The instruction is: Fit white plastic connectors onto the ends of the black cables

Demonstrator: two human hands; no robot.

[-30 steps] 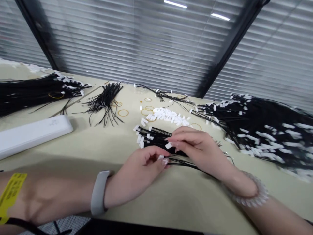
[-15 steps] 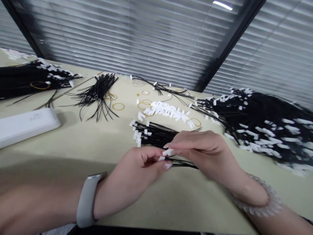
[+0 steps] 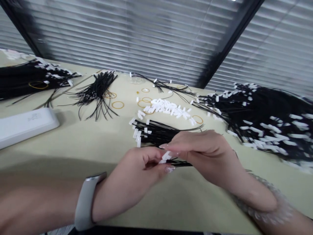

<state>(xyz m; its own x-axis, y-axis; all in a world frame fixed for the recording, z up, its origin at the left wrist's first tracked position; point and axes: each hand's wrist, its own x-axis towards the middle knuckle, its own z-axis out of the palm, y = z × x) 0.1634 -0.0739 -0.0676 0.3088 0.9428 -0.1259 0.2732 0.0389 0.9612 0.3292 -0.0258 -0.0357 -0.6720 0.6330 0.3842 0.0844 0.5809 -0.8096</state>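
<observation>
Nearside of cable bundle (image 3: 157, 132): left hand (image 3: 129, 179) pinches black wires (image 3: 181, 163); right hand (image 3: 207, 150) pinches white tab (image 3: 167, 155), now lower, apparently meeting the wires' white end (image 3: 162, 161).

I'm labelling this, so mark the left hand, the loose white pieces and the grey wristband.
Left hand (image 3: 129, 182): head view, its middle.
Loose white pieces (image 3: 165, 106): head view, heap's middle.
Grey wristband (image 3: 84, 204): head view, outer face.
</observation>
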